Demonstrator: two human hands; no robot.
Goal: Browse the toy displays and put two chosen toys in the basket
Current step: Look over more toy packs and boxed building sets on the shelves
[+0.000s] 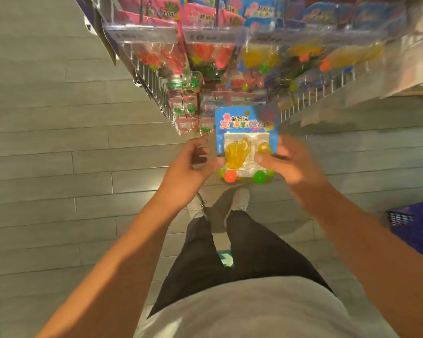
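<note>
Light, stiff blister pack point(246, 145) below the rack point(156, 79), pinched at its edges by right hand point(288, 159) and left hand point(191, 164); best held by the card.

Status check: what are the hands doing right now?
Both hands, left and right, gripping blue toy pack. Basket waits at right. Nothing in the way.

Grey plank flooring point(47, 147) covers the aisle. A wire display rack point(156, 86) stands ahead, with pale shelving point(376, 76) to the right.
</note>
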